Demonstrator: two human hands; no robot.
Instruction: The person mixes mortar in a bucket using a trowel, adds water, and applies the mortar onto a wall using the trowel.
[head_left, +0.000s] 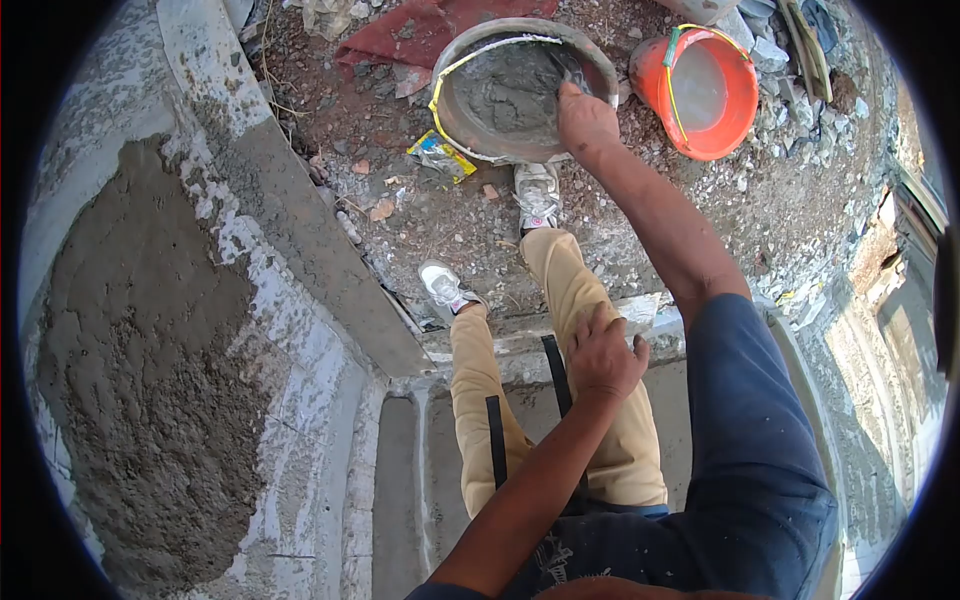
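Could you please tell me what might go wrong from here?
The bare right hand is right at the wet mortar, so skin contact could cause irritation.

The orange bucket of cloudy liquid stands close beside the mortar bucket; a careless swing of the arm might knock it and spill.

The shoes are among loose stones, so footing could slip while the person leans over.

At the right rim of the bucket (598, 66), my right hand (588, 122) hides part of the tool (571, 70), whose end I can't make out in the mortar (505, 95).
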